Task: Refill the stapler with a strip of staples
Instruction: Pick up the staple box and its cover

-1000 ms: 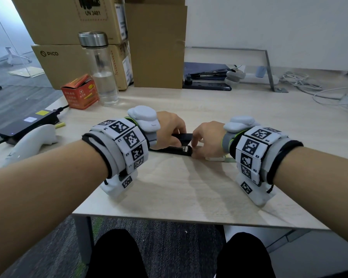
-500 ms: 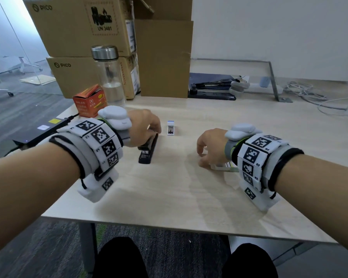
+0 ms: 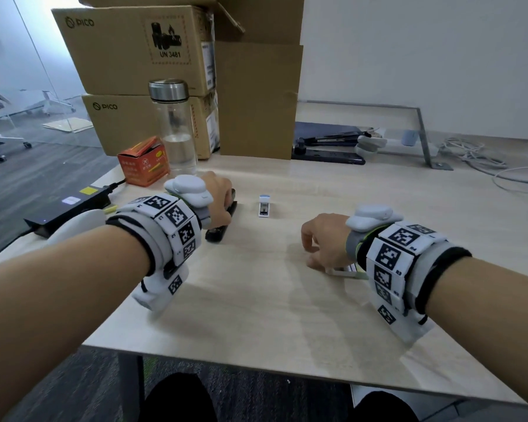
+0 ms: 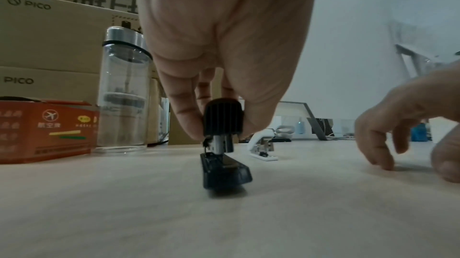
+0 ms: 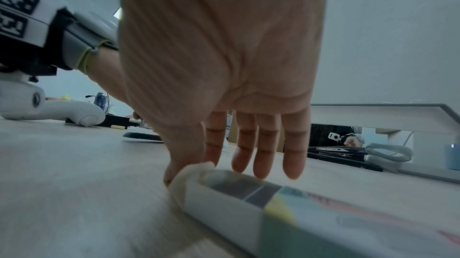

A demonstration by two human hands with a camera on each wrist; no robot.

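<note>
A black stapler [image 3: 218,231] lies on the wooden table [image 3: 256,300], left of the middle. My left hand [image 3: 223,202] covers its far half. In the left wrist view the left hand [image 4: 221,124] pinches the stapler's top arm from both sides, above the black base [image 4: 224,170]. My right hand [image 3: 314,248] hangs over a small white box of staples [image 3: 346,271] with nothing in it. Seen from the right wrist, the fingers [image 5: 263,156] point down nearly straight and the thumb touches the open flap of the box [image 5: 248,199]. No loose strip of staples shows.
A small white stapler with a blue end [image 3: 264,205] sits between the hands. A water bottle [image 3: 176,129], an orange carton [image 3: 144,162] and cardboard boxes [image 3: 141,56] stand behind the left hand. A black adapter [image 3: 67,208] and a white controller [image 3: 73,223] lie left, cables [image 3: 476,159] far right.
The hands were together at the black stapler a second ago. My left hand has drawn it left and farther away, and my right hand has let go and stayed over the staple box.
</note>
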